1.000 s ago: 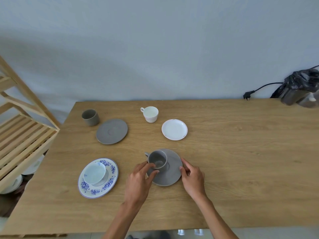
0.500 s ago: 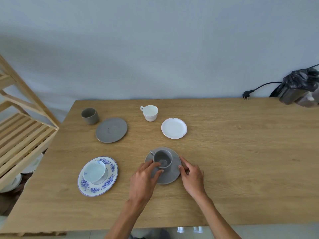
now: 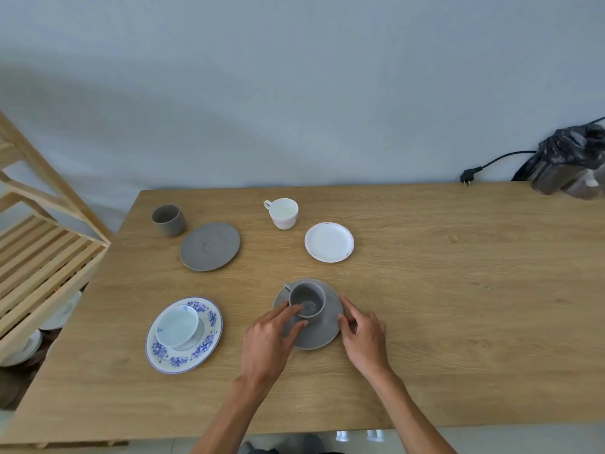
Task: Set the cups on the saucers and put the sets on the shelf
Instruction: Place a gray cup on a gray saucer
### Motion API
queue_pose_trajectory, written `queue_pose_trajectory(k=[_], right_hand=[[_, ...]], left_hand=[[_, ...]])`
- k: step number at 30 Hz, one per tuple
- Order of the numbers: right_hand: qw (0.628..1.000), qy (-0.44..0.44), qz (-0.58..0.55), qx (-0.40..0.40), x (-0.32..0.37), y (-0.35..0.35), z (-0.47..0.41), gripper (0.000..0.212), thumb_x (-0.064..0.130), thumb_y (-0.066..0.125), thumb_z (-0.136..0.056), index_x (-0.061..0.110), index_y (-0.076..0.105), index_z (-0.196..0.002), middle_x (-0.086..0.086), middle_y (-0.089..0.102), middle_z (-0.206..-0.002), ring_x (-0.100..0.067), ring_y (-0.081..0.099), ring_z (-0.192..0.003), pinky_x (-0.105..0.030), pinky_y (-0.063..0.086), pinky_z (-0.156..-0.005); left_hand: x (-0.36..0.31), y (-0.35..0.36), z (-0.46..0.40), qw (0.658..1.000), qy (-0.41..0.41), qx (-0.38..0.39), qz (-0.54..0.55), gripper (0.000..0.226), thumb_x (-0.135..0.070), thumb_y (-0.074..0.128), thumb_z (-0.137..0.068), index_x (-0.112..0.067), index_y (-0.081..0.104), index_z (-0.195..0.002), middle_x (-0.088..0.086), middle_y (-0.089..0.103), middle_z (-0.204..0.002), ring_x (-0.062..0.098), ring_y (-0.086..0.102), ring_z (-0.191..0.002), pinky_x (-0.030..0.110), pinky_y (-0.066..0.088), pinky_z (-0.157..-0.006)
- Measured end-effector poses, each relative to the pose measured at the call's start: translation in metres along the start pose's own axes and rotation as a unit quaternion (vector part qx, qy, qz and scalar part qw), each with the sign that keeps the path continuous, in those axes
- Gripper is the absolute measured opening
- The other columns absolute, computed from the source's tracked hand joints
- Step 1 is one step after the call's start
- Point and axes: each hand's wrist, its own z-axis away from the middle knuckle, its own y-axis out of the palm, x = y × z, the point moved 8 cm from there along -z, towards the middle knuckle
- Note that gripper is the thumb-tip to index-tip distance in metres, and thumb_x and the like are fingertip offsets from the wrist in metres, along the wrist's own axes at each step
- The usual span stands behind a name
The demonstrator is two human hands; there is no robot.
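A grey cup (image 3: 307,302) stands on a grey saucer (image 3: 322,335) near the table's front middle. My left hand (image 3: 268,342) pinches the cup's near side. My right hand (image 3: 363,335) holds the saucer's right rim with its fingertips. To the left, a pale blue cup (image 3: 177,325) sits on a blue-flowered saucer (image 3: 209,342). Farther back stand a handleless grey cup (image 3: 168,219) beside a bare grey saucer (image 3: 210,246), and a white cup (image 3: 282,212) beside a white saucer (image 3: 329,242). The wooden slatted shelf (image 3: 39,263) is at the left.
The wooden table (image 3: 458,306) meets a plain wall at the back. A black bag over jars (image 3: 571,162) and a loose power plug (image 3: 467,178) sit at the far right corner. White dishes (image 3: 23,347) lie below the shelf's slats.
The grey cup has slid rightward to the saucer's middle under my left hand. My right hand has stayed at the saucer's right rim.
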Motion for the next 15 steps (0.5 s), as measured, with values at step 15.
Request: queue_pose_trajectory(k=[15], right_hand=[[0.998,0.036,-0.052,0.018,0.000,-0.004,-0.002,0.037,0.031,0.056,-0.099,0.038,0.058,-0.136,0.016,0.062,-0.078,-0.012,0.058,-0.088,-0.040,0.044,-0.099]], left_hand=[[0.008,-0.032,-0.011,0.999,-0.021,-0.021,0.045,0.042,-0.064,0.058,-0.083,-0.039,0.058,-0.117,-0.016,0.067,-0.095,-0.003,0.062,-0.080,0.025,0.053,-0.060]])
